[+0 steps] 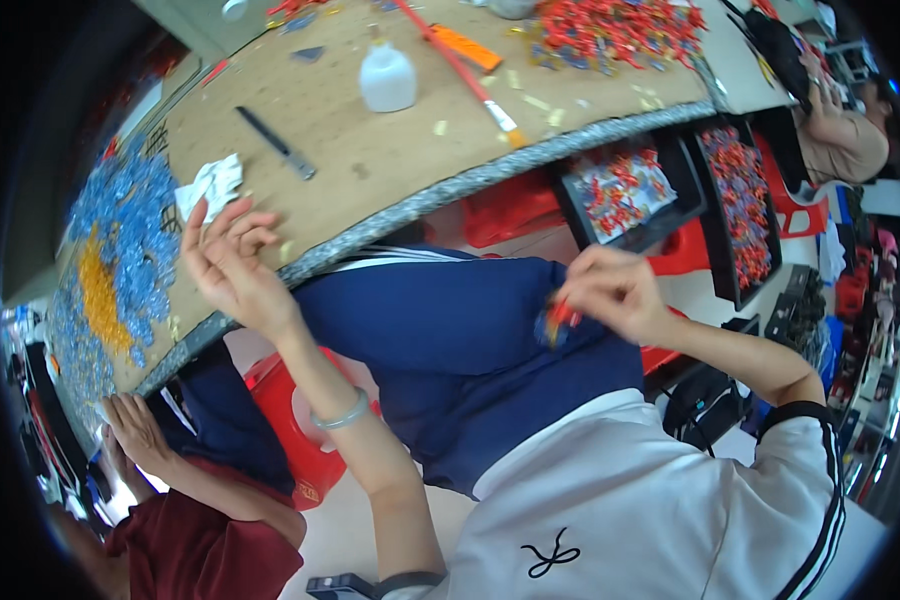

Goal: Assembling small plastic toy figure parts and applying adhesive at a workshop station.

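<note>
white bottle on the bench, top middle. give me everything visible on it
The white bottle is a small squat bottle of translucent white plastic, as it looks, with rounded shoulders narrowing to a short neck and a small cap or nozzle on top. It stands upright on the brown workbench, apart from both hands. Contents can't be made out. A long orange-handled brush lies just to its right without touching it, and a dark flat tool lies to its lower left.
</note>
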A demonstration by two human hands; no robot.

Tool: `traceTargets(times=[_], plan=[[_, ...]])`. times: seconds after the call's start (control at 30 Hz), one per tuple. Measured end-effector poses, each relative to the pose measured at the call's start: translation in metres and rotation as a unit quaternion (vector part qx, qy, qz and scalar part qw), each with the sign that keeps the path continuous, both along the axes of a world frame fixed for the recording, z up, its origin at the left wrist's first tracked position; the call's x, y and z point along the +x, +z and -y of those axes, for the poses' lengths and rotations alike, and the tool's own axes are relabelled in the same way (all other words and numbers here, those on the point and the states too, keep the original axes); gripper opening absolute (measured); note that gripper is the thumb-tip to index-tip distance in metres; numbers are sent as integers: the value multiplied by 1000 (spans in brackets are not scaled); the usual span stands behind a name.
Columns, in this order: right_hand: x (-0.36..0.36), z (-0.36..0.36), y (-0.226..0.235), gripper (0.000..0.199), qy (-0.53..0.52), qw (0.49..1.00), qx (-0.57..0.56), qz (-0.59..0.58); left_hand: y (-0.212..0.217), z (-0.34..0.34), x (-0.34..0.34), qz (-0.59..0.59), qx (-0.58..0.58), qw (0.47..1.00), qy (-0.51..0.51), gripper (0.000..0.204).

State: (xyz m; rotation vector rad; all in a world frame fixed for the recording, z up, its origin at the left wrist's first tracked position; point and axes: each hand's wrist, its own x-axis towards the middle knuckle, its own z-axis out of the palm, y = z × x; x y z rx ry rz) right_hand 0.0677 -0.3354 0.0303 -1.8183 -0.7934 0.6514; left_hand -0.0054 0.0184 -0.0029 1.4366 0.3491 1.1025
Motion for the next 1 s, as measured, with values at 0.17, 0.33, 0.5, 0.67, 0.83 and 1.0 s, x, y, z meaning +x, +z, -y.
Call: traceTargets(times=[0.17, 0.33, 0.5, 0.67, 0.83, 1.0], plan=[[45, 111, -70, 17, -338, 930, -69, 126, 0, 6, -1, -22, 26, 999, 26, 33], [144, 144, -132, 23, -428, 832, -95, 339, 1, 9, 3, -35, 40, 998, 29, 30], [197, 124, -138, 28, -521, 782, -38, 339, 7, 12, 16, -34, 7, 999, 35, 24], [76, 66, -131, 23, -357, 920, 28, 162, -5, 1, -8, -42, -34, 997, 60, 26], [-26, -8, -42, 8, -37, 979, 41, 196, 3, 12, 4, -63, -62, 995, 48, 24], [-35, -105, 1, 9, 192, 922, 199, 270, 8, 14, -4, -90, -33, 994, 61, 24]])
